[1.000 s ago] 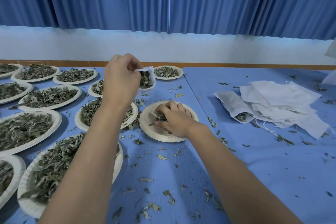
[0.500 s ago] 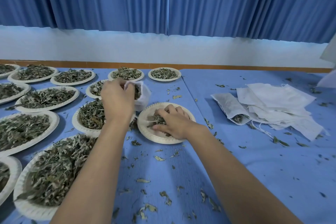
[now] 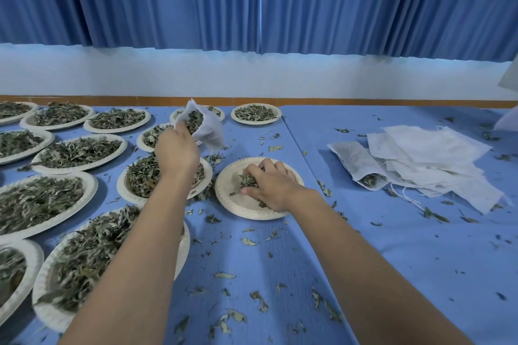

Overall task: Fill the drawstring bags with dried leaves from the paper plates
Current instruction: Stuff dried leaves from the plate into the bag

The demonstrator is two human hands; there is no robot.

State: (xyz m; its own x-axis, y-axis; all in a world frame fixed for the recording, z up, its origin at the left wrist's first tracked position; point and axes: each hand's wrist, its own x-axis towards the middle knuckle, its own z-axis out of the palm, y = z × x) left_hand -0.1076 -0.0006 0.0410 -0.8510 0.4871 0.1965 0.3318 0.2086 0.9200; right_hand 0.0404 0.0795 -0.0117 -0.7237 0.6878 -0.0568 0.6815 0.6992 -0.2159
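The left hand (image 3: 176, 152) is holding a thin white fabric drawstring bag (image 3: 208, 129) up off the blue cloth-covered worktop (image 3: 364, 260). Its grip is pinching the near lip of the mouth, at about eleven o'clock from the almost bare round white paper plate (image 3: 232, 204). Green leaf is showing inside the bag, so it looks partly filled. The right hand (image 3: 270, 185) is lying on that plate, with its grip curled round a small clump of grey-green dried leaves (image 3: 248, 180).

The likeliest trouble is spillage. The bag is hanging limp from one edge, so its mouth is probably sagging narrow. A handful carried across open cloth could shed pieces on the way or miss the opening. Squeezing too hard would likely crumble the leaves. If the bag tips, its contents would be falling onto the heaped paper plates (image 3: 70, 151) at nine o'clock.

The leaves are looking narrow, curled and brittle, and loose leaf fragments (image 3: 246, 241) are already littering the worktop. The plates are pressed paper with fluted rims, light enough to slide under a scooping hand. The bag is gauzy and soft. A stack of flat empty white bags (image 3: 426, 154) is lying at three o'clock, thin cords trailing.
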